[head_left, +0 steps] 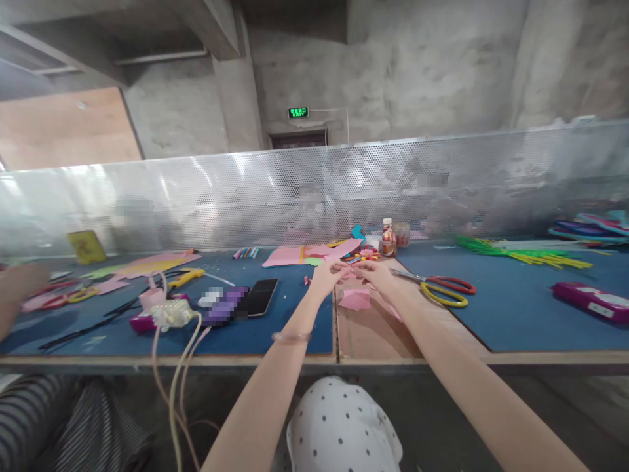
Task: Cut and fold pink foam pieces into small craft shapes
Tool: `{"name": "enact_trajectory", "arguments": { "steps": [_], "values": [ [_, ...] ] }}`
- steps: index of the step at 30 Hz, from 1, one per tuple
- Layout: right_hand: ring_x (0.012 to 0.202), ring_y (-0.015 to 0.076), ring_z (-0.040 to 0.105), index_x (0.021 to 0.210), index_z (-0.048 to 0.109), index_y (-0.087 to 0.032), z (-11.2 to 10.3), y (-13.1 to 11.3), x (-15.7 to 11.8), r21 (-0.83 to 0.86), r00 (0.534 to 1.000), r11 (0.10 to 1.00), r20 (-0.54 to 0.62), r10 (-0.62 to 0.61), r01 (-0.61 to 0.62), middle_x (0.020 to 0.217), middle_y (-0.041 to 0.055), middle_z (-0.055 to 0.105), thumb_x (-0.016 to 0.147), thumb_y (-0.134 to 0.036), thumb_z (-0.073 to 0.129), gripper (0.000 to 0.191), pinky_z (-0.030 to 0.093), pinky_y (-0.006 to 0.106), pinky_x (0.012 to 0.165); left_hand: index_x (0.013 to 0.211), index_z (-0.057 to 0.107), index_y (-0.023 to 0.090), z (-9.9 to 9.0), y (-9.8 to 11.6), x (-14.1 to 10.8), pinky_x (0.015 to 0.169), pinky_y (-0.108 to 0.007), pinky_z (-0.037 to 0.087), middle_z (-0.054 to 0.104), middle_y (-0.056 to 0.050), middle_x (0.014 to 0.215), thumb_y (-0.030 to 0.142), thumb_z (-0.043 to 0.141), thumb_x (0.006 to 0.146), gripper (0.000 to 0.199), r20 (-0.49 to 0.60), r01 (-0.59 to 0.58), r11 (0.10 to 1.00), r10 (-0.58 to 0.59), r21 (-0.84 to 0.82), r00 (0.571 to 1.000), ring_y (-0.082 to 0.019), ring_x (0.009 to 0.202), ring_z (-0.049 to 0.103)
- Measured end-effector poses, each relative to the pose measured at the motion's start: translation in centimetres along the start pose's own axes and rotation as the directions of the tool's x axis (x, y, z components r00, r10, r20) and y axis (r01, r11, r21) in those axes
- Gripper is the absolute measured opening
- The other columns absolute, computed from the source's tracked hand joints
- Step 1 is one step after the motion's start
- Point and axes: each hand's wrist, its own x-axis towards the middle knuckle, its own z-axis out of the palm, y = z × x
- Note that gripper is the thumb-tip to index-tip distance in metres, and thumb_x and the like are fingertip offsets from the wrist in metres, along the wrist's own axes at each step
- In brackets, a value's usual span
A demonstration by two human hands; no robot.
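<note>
Between my two hands, over the bare brown board (366,337), is a small piece of pink paper (348,275). My left hand (330,272) pinches it from the left, and my right hand (372,272) has its fingertips closed on it from the right. The fingers partly hide its shape. Just below them lies a loose pink paper scrap (354,299), with another strip of pink paper (392,307) partly under my right wrist. Scissors (445,293) with red and yellow handles rest beside my right forearm.
Left of my arms are a black phone (261,297), a power strip with cables (171,313) and a yellow cutter (187,278). Pink paper sheets (289,256) and a small bottle (388,238) stand behind my hands. Another person's hand (22,288) is at far left.
</note>
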Motion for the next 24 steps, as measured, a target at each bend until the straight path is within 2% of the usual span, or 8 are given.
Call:
{"name": "enact_trajectory", "arguments": {
  "steps": [5, 13, 24],
  "values": [
    [0.059, 0.0111, 0.052, 0.088, 0.066, -0.017, -0.05, -0.76, -0.53, -0.024, 1.0, 1.0, -0.018, 0.0, 0.0, 0.065, 0.0025, 0.061, 0.068, -0.036, 0.06, 0.028, 0.037, 0.02, 0.048, 0.083, 0.063, 0.011, 0.0, 0.08, -0.08, 0.051, -0.022, 0.051, 0.064, -0.005, 0.072, 0.027, 0.064, 0.069, 0.021, -0.002, -0.012, 1.0, 0.012, -0.015, 1.0, -0.011, 0.057, 0.06],
    [0.06, 0.0111, 0.053, 0.09, 0.066, -0.017, -0.04, -0.1, -0.03, 0.011, 1.0, 1.0, 0.007, -0.026, 0.026, 0.068, 0.0033, 0.062, 0.067, -0.036, 0.061, 0.03, 0.039, 0.02, 0.049, 0.082, 0.064, 0.011, 0.0, -0.08, 0.05, 0.053, -0.024, 0.053, 0.064, -0.006, 0.074, 0.031, 0.065, 0.068, 0.025, 0.007, 0.001, 1.0, -0.001, -0.03, 1.0, -0.012, 0.061, 0.061],
    [0.055, 0.0103, 0.05, 0.086, 0.066, -0.017, -0.14, -0.44, -0.36, -0.062, 0.999, 0.997, -0.015, -0.046, 0.045, 0.063, 0.0019, 0.06, 0.068, -0.039, 0.058, 0.03, 0.035, 0.02, 0.046, 0.08, 0.066, 0.011, 0.03, 0.2, -0.04, 0.055, -0.025, 0.053, 0.067, -0.005, 0.074, 0.027, 0.065, 0.069, 0.019, -0.01, 0.011, 1.0, -0.011, 0.012, 1.0, -0.012, 0.059, 0.062]
  ]
}}
